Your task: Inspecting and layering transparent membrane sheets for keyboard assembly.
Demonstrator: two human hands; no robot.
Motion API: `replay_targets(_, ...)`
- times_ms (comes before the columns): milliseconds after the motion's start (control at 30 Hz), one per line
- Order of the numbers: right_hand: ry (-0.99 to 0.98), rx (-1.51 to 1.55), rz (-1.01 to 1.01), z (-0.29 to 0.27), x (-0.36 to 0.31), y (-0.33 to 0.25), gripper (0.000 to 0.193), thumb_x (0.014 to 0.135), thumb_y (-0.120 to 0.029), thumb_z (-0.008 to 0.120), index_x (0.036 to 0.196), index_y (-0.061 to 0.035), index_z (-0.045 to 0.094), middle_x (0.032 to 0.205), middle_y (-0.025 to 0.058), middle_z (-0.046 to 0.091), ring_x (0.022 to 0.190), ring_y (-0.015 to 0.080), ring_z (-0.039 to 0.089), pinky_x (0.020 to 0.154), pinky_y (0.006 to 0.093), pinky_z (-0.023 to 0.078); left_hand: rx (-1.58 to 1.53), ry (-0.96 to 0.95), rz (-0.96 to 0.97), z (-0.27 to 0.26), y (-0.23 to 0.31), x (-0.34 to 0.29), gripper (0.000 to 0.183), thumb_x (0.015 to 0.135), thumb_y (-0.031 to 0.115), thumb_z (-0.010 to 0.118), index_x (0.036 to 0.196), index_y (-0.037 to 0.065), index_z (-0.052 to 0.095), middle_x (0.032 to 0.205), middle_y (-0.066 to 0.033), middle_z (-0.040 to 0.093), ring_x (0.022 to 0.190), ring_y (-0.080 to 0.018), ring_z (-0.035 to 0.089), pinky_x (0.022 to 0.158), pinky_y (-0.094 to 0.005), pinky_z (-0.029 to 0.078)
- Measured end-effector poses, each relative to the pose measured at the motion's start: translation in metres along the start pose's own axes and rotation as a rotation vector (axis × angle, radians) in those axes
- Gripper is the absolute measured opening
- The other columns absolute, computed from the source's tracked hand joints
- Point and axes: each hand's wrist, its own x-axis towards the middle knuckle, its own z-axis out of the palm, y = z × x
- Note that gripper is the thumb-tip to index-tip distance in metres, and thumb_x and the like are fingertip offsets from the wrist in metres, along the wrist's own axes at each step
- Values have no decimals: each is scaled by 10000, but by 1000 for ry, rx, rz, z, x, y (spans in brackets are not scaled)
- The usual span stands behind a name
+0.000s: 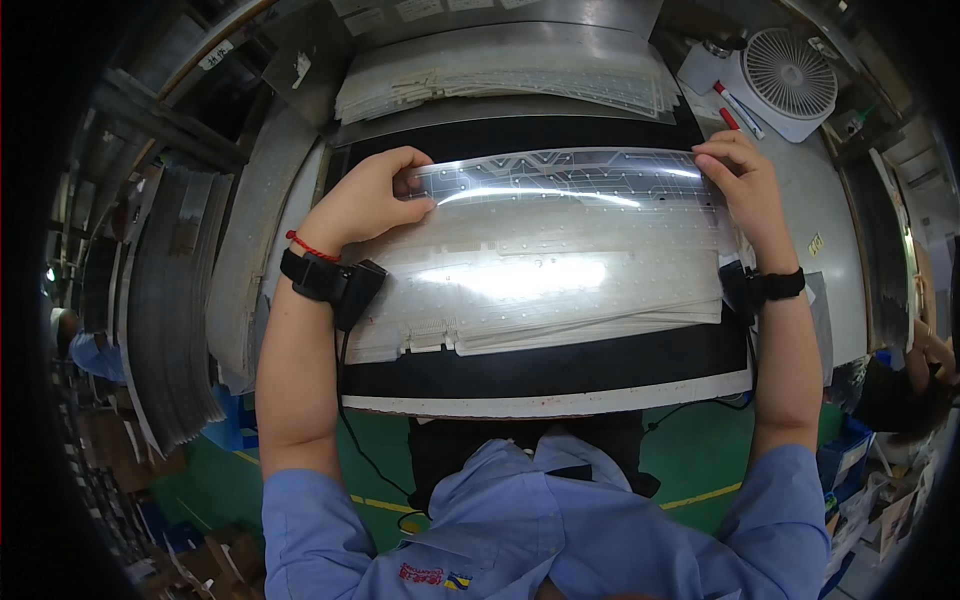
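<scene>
A thin, clear plastic sheet printed with fine circuit lines point(560, 178) is held along its far part between my two hands, curved and shiny with reflected light. My left hand point(375, 195) pinches its left end, thumb on top and fingers curled behind. At the far right corner my right hand point(742, 180) pinches the sheet between thumb and fingers. Under and nearer than it lies a stack of similar translucent sheets point(560, 325), their edges slightly fanned, on a black mat point(550, 375).
Another pile of clear sheets point(510, 85) lies beyond the mat. A white fan point(790, 80) and marker pens point(740, 110) stand at the far right. Tall stacks of sheets point(175, 290) are at the left. Cables hang from black wrist devices point(320, 277) on both wrists.
</scene>
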Motion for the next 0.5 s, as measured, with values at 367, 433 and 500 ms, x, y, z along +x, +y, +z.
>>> replay_targets(367, 0, -11, -9, 1, 0, -2, 141, 843, -83, 690, 969, -22, 707, 981, 25, 584, 905, 124, 558, 768, 234, 429, -2, 4, -2, -2, 0, -1, 455, 736, 165, 716, 1139, -10, 598, 960, -99, 612, 876, -181, 562, 810, -293, 468)
replay_targets(433, 1, 5, -1, 1, 0, -2, 142, 843, -84, 690, 969, -23, 708, 981, 25, 584, 903, 123, 557, 767, 234, 429, 4, 8, 7, -2, 0, -2, 453, 737, 163, 716, 1138, -12, 598, 950, -96, 612, 871, -180, 564, 807, -290, 469)
replay_targets(500, 0, 18, 5, 2, 0, -3, 141, 842, -84, 690, 968, -23, 708, 978, 26, 585, 901, 124, 557, 765, 234, 429, -1, 14, 16, -2, 0, -2, 450, 737, 160, 716, 1135, -14, 598, 940, -95, 613, 865, -179, 566, 803, -289, 470)
